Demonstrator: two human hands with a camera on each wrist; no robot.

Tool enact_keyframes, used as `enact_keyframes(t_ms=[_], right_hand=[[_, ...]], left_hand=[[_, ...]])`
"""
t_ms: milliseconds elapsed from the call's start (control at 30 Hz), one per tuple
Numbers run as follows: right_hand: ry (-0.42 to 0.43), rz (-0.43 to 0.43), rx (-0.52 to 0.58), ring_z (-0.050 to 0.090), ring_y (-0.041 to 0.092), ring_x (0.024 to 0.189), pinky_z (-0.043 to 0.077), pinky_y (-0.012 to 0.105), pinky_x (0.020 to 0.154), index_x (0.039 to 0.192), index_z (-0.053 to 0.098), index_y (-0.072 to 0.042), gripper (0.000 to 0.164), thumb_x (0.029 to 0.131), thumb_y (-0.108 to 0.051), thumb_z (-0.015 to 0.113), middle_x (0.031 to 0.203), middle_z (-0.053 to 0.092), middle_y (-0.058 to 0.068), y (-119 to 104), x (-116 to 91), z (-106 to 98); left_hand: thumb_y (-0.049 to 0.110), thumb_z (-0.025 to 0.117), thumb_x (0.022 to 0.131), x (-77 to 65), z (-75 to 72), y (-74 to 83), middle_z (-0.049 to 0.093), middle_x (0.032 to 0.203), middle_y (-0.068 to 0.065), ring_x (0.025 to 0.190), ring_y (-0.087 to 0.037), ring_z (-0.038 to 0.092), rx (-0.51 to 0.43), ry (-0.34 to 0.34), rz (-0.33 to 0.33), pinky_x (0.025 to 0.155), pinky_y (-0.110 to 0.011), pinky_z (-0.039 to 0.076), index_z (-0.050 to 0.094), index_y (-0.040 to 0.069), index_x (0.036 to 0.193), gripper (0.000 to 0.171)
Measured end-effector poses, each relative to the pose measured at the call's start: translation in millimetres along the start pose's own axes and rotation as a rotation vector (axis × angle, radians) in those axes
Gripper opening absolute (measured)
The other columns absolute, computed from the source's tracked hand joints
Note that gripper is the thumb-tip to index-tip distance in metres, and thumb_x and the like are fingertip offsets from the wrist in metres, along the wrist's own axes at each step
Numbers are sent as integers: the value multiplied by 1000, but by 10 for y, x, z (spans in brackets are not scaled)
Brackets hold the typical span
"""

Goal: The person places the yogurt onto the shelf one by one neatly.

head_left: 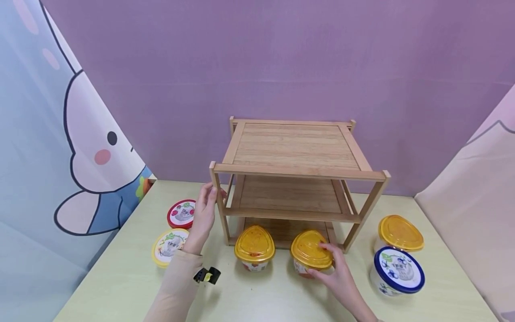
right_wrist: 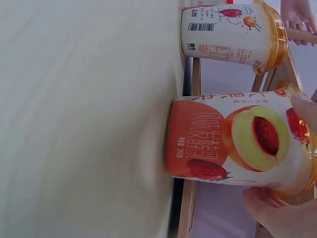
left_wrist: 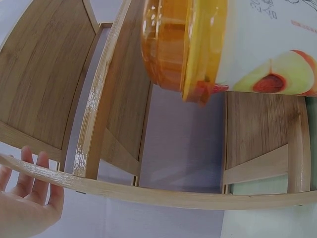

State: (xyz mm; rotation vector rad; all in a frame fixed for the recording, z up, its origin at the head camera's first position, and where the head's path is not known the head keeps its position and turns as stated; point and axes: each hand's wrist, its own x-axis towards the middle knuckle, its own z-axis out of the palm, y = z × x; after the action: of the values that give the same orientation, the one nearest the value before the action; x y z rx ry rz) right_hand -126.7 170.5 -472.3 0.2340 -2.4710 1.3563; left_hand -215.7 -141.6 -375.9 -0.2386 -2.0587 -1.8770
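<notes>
Left hand (head_left: 205, 207): fingers curl round the front-left post (head_left: 223, 223) of a pale wooden three-tier rack (head_left: 297, 145) near the desk's (head_left: 249, 308) back edge.
Right hand (head_left: 335, 269): grips a white printed tub with translucent amber lid (head_left: 307, 247), mid-desk before the rack; whether its base touches the desk is unclear.
Beside it: a matching amber-lidded tub (head_left: 255, 243).
Left edge: red-lidded round tub (head_left: 182, 214), yellow-lidded round tub (head_left: 166, 248).
Right edge: another amber-lidded tub (head_left: 400, 233), blue-lidded white tub (head_left: 399, 270).
Progress: seemingly early; one tub gripped, five unheld, none seen on the shelves (head_left: 289, 197).

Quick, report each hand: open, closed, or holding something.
Left hand: closed, gripping an upright of the light-brown wooden three-tier rack.
Right hand: closed, holding a white-and-orange cup with a rounded triangular amber plastic lid.
</notes>
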Motion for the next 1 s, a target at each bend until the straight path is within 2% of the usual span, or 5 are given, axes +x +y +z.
enact_keyframes(t_ms=[267,400,500,767,1000], right_hand=[[1,-30,78,45,22,108,38,49,85,110,46,-2,64,56,-4,80,113,42,11,-48,9,-27],[-8,-64,132,41,0,106,39,24,88,111,46,-1,62,58,-3,79,114,41,11,-134,22,-71],[-7,-96,166,39,-7,103,31,7,85,110,47,0,61,58,0,79,113,42,13,-225,36,-115],[-34,-84,128,42,-6,100,33,7,84,112,48,-3,62,59,-2,79,113,42,9,-441,72,-248],[-58,-168,115,41,-7,102,33,6,85,111,47,-1,63,56,0,79,114,43,9,-616,124,-353]], left_hand=[[30,39,95,-4,-5,8,54,97,-15,89,-10,52,-6,-3,11,92,-37,34,42,3,117,35],[30,39,95,-4,-7,8,53,97,-15,90,-10,51,0,-6,6,92,-37,34,42,3,118,36],[29,39,95,-1,-8,8,53,98,-16,90,-12,51,0,-6,5,92,-37,34,41,2,119,36],[23,38,96,8,4,17,53,98,-22,89,-12,52,-2,-2,8,89,-35,36,40,-5,118,36],[23,38,95,12,4,17,54,97,-22,88,-12,52,-8,5,10,88,-34,35,42,-3,116,33]])
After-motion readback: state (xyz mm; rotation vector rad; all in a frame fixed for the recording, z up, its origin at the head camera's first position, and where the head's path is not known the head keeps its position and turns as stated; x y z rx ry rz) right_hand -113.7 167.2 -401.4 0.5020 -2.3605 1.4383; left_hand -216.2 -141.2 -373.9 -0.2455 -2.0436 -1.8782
